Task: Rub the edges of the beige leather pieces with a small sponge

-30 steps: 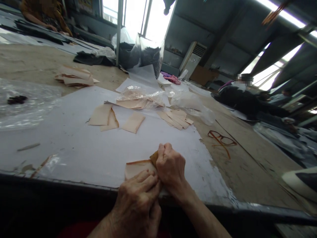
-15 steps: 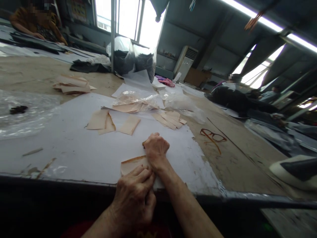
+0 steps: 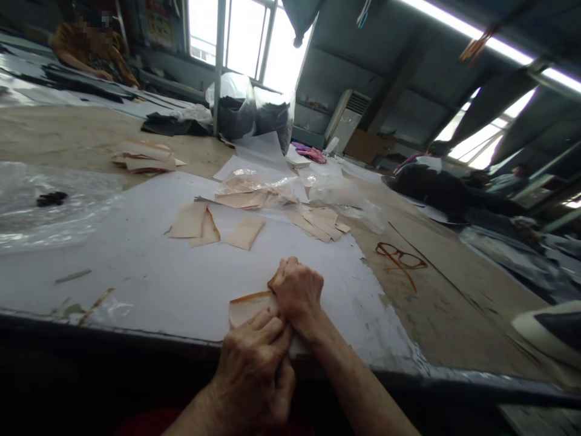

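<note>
Close to the table's front edge lies a flat, pale beige piece with a brown strip along its far edge. My left hand is closed over its near right part, fingers pinched together at the piece. My right hand is curled into a fist just beyond and to the right, its wrist by my left fingertips. A small brown-edged bit sticks out at the fist's left side; the rest of what it holds is hidden. Farther up the white sheet lie similar beige pieces.
Eyeglasses lie on the right of the table. Beige pieces sit in a stack at left, in a fan, and beside clear plastic. A light, dark-topped object stands at far right. A person sits at back left.
The whole view has shifted, so everything appears farther right. My right fist has come slightly nearer the table's front edge. My left hand keeps its grip on the beige piece.
</note>
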A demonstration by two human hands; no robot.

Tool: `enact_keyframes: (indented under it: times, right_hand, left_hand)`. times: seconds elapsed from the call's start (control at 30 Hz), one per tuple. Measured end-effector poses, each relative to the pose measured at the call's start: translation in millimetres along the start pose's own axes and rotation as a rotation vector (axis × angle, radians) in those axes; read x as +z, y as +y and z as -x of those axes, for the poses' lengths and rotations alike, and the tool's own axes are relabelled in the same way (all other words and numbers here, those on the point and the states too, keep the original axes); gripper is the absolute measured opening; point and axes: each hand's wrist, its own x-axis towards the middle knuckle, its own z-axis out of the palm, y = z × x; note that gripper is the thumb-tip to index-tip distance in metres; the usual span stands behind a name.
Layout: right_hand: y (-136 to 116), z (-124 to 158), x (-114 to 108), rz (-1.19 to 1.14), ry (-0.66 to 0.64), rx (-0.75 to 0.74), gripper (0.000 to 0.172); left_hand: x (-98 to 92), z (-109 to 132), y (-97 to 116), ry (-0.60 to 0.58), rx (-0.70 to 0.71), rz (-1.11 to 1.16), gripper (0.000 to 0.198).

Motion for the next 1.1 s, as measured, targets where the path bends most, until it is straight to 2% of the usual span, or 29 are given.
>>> enact_keyframes:
  times: [0.2, 0.3, 0.37, 0.5, 0.6, 0.67, 0.8, 0.9, 1.0, 1.1]
  right_hand:
    - [-14, -33, 16, -0.127, 0.003, 0.150, 0.024]
    - [1, -45, 10, -0.261, -0.031, 0.288, 0.033]
    - [15, -45, 2, -0.306, -0.050, 0.316, 0.041]
    - [24, -24, -12, -0.292, -0.051, 0.235, 0.039]
    - [9, -5, -12, -0.153, -0.057, 0.099, 0.029]
    - [-2, -5, -5, -0.072, -0.057, 0.059, 0.026]
    - [-12, -30, 10, -0.041, -0.039, 0.135, 0.026]
    - [-4, -43, 8, -0.085, -0.048, 0.224, 0.027]
    - [6, -33, -5, -0.117, -0.015, 0.238, 0.031]
    - [8, -11, -17, -0.104, -0.029, 0.095, 0.029]
  left_hand:
    - [-0.6, 3, 1, 0.003, 0.022, -0.064, 0.031]
    - [-0.8, 3, 0, 0.007, 0.039, -0.075, 0.036]
    - [-1.0, 3, 0, 0.013, 0.055, -0.083, 0.036]
    - [-1.3, 2, -1, 0.017, 0.071, -0.070, 0.033]
    - [-1.1, 2, -1, 0.000, 0.036, -0.023, 0.026]
    - [-0.8, 2, -1, -0.007, 0.018, -0.012, 0.025]
    - [-0.9, 2, -1, 0.010, 0.030, -0.043, 0.033]
    - [-1.7, 1, -1, 0.030, 0.041, -0.048, 0.032]
    - [-1.8, 0, -1, 0.047, 0.058, -0.045, 0.032]
    - [-0.5, 1, -2, 0.059, 0.061, -0.037, 0.028]
